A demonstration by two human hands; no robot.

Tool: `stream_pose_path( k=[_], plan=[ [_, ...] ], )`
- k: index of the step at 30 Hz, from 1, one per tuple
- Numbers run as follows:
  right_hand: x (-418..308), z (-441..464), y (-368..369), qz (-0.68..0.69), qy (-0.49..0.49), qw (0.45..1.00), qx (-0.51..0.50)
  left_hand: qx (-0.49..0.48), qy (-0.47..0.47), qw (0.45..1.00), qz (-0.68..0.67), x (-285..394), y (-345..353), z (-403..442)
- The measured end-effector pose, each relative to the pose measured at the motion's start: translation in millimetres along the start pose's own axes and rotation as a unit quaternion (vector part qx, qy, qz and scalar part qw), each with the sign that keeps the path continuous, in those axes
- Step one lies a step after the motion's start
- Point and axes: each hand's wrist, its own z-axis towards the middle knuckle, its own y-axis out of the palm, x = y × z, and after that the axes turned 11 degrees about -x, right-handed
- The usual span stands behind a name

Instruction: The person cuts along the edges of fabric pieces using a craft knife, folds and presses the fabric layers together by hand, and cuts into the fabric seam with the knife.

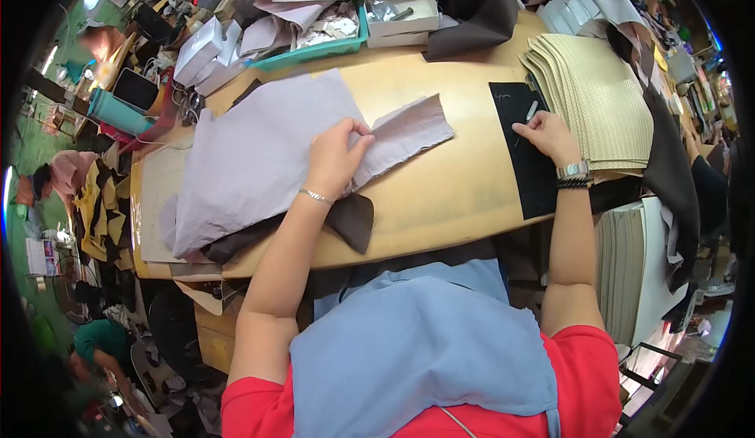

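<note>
Sheet (pixel 259 135) | beneath left hand (pixel 336 153) | well apart from right hand (pixel 553 137)

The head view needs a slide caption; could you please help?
Worktable with left hand on lilac material, right hand over black sheet.

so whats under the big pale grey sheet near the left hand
Dark brown material sticks out from under the near edge of the grey sheet; what lies beneath its middle is covered.

Limp pale lilac-grey sheet material (pixel 267 143) pinched by left hand (pixel 336 157). Right hand (pixel 553 135) placed over flat black rectangular sheet (pixel 528 182); slim silver tool (pixel 532 110) seen beside it, grip unclear. Cream textured sheets (pixel 602 96) stacked nearby.
</note>
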Motion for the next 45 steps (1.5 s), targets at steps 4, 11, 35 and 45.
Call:
stream_pose_path(
  k=[4,11,35,45],
  plan=[
    [-52.8,-5.2,27.0,0.085,-0.244,0.963,0.072,0.082,0.127,0.967,-0.205,-19.0,8.2,-8.1],
    [-147.9,5.8,76.7,0.148,-0.499,0.852,-0.058,0.093,0.183,0.949,-0.240,-49.5,5.7,-34.1],
    [-326.1,-127.0,112.0,0.443,-0.539,0.695,-0.175,0.477,0.136,0.863,0.095,47.4,-191.1,-212.7],
    [-117.0,-66.9,103.4,0.112,-0.260,0.959,0.027,0.074,0.076,0.985,0.135,-40.3,-5.2,38.4]
  ],
)
